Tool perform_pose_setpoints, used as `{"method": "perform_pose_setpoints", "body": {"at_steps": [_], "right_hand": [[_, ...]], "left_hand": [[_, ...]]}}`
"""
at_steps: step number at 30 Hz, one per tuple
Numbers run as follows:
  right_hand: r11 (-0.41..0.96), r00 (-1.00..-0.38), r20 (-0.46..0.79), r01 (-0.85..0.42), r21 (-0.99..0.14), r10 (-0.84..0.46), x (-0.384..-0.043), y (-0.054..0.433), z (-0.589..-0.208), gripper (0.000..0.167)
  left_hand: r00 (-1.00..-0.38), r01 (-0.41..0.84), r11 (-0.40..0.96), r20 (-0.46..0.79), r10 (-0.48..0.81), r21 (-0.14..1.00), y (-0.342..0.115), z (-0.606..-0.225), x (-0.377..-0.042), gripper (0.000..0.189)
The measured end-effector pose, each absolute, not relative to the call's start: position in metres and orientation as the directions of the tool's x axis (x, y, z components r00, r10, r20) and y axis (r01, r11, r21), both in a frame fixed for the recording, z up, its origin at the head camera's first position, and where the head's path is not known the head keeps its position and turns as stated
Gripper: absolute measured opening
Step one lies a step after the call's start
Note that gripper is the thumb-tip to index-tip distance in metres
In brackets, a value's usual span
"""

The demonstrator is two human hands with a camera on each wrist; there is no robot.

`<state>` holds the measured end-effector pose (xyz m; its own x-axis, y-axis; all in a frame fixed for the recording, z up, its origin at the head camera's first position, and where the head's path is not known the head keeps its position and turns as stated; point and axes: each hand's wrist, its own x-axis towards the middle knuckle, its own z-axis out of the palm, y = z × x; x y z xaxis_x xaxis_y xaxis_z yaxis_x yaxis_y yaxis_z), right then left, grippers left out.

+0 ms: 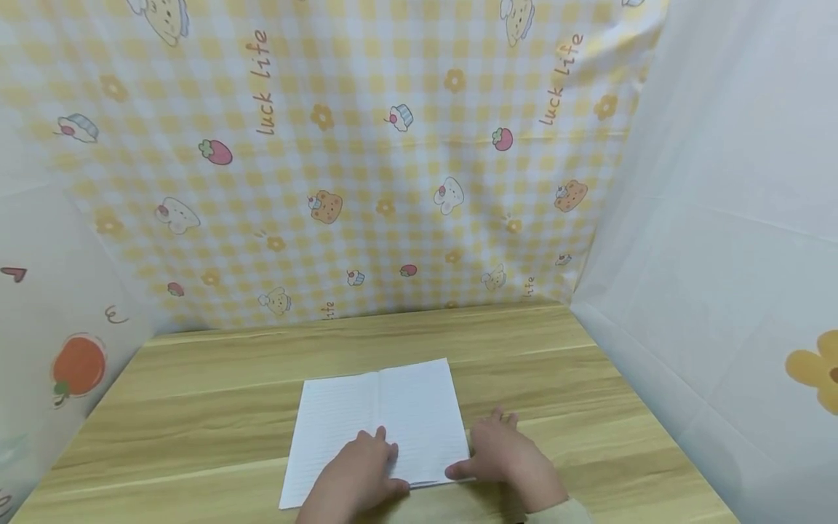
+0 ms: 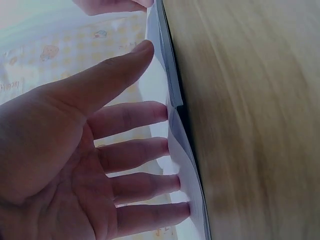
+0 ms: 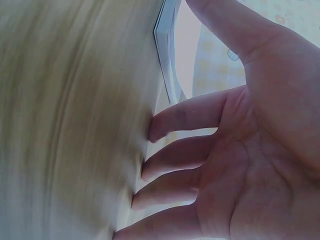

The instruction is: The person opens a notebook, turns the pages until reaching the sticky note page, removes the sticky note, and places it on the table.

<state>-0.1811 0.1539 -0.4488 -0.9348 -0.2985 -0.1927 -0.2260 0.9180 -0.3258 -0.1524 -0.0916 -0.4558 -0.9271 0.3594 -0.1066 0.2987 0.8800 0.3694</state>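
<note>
An open notebook (image 1: 419, 407) with lined white pages lies flat on the wooden table. My left hand (image 1: 363, 469) is over its lower middle, near the fold. In the left wrist view, the outstretched fingertips (image 2: 162, 147) of that hand touch the page, while its thumb stays straight. At the notebook's lower right corner is my right hand (image 1: 500, 451), its thumb over the page edge. The right wrist view shows its spread fingers (image 3: 175, 155) resting on the table beside the notebook. Neither hand grips anything.
The wooden table (image 1: 216, 407) extends around the notebook on all sides. A yellow checked cloth (image 1: 366, 160) with cartoon prints hangs behind it. White sheets stand at the left and at the right (image 1: 720, 218).
</note>
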Motion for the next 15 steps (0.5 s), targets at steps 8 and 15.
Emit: {"method": "perform_pose_setpoints", "body": {"at_steps": [8, 15], "right_hand": [[0.955, -0.948, -0.214, -0.186, -0.232, -0.236, -0.184, 0.143, -0.457, 0.081], [0.941, -0.932, -0.208, -0.248, -0.229, -0.296, -0.19, 0.149, -0.467, 0.092]], "left_hand": [[-0.932, 0.307, 0.876, -0.067, 0.356, 0.373, -0.083, -0.455, -0.154, 0.037], [-0.934, 0.294, 0.882, -0.085, 0.347, 0.369, -0.082, -0.452, -0.154, 0.031]]}}
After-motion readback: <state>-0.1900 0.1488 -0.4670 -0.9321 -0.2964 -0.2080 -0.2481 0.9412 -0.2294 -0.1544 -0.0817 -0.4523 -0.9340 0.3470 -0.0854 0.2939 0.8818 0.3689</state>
